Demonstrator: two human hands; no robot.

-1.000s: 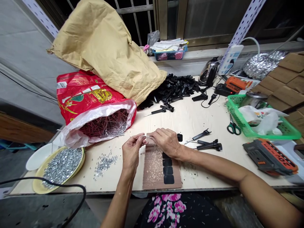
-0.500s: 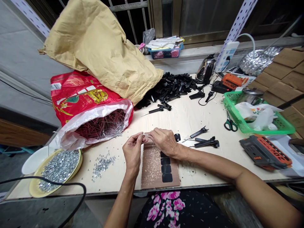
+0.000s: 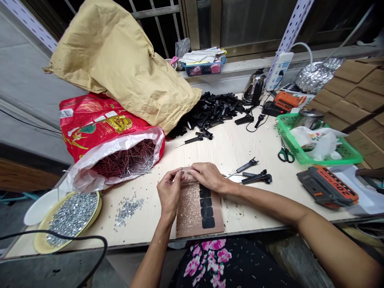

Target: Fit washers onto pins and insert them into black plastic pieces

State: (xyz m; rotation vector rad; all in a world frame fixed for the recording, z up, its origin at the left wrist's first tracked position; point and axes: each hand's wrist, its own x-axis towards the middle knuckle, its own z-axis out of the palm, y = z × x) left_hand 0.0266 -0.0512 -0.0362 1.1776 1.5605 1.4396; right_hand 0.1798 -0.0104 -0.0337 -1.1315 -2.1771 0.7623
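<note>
Orange label (image 3: 338, 185) reads "20V"; both hands (image 3: 169, 193), nearly closed, pinch a thin rod (image 3: 185, 171).

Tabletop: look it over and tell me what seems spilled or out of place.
Small silvery discs lie scattered on the tabletop outside the yellow bowl holding similar ones, so they look spilled. Pale flecks speckle the brown board; they could be debris or surface wear, I can't tell which.

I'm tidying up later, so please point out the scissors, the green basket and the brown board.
Scissors (image 3: 291, 157): head view, on a handle loop.
Green basket (image 3: 320, 161): head view, near wall.
Brown board (image 3: 187, 229): head view, bare lower part.
</note>
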